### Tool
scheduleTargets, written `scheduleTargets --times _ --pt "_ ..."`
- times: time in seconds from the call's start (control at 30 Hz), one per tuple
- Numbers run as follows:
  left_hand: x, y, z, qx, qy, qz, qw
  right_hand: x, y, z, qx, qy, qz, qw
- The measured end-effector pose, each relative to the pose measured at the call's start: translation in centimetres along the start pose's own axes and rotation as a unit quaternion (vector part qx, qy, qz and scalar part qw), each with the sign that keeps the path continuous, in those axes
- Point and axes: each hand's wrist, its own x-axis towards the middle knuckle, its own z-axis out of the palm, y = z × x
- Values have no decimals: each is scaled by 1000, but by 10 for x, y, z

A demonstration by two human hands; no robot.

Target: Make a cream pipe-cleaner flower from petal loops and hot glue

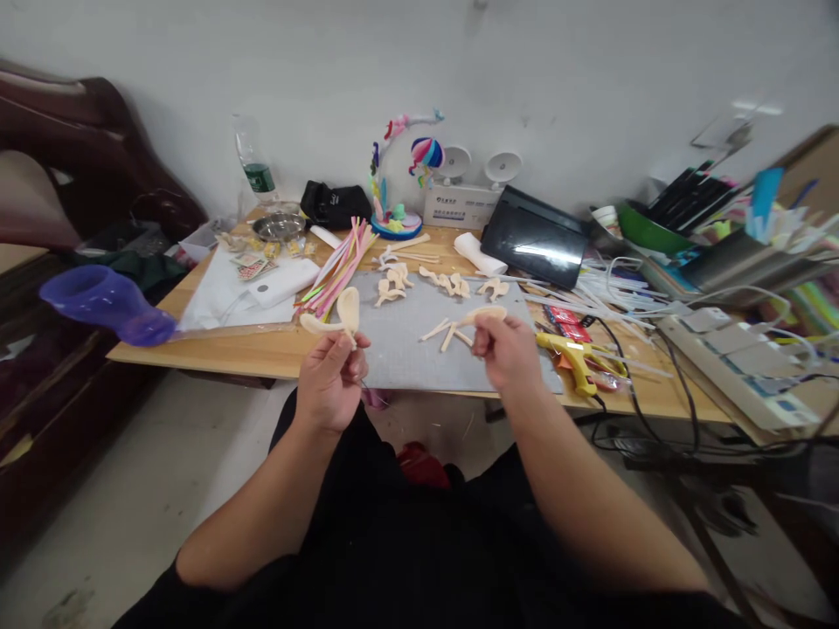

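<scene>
"What is lying at left, and how is your left grip (331, 380) acting?"

"Coloured strips (339, 273) are lying on the tabletop (255, 353). My left grip is pinching a two-petalled cream piece (348, 307) by its base, presumably sparing the petals."

"And farther right?"

"Short cream sticks (448, 338) are lying on the grey mat (399, 362), seemingly for easy reach. My right grip (511, 351) is holding a second cream piece (488, 312) over the mat; a yellow glue gun (577, 360) is resting beside it, probably keeping its cord clear."

The head camera faces down across the table (216, 349).
</scene>
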Motion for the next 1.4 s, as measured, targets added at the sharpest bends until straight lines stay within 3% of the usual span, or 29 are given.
scheduleTargets --times 0.1,0.2,0.27,0.37,0.5,0.6,0.73,0.9,0.97,1.07,1.23,1.4 --pt "3 4 -9 -14 6 13 1000 48 15 -29 -119 18 -4 993" --pt "5 7 -16 -18 9 19 1000 70 19 -28 -222 25 -49 973" --pt "7 8 -18 -22 15 15 1000 74 17 -6 -274 -3 -100 957" --pt "10 9 -20 -36 24 3 999 75 11 45 -318 -110 -179 925" --pt "11 15 -28 -45 18 -3 999 88 11 101 -349 -200 -221 888" --pt "10 20 -38 -51 24 3 998 102 14 117 -356 -223 -218 881" --pt "9 24 -51 -48 46 0 998 106 9 114 -327 -265 -194 886" --pt "11 24 -53 -43 49 -10 998 72 -17 93 -227 -350 -134 899" --pt "12 23 -49 -44 38 -12 998 50 -31 82 -107 -393 -95 908" --pt "12 21 -42 -48 8 -3 999 15 -51 68 71 -431 -31 899" --pt "6 15 -26 -30 -21 41 999 -33 -72 54 88 -380 -13 921" --pt "-6 6 -18 47 -58 91 993 -60 -75 46 59 -312 -33 948"
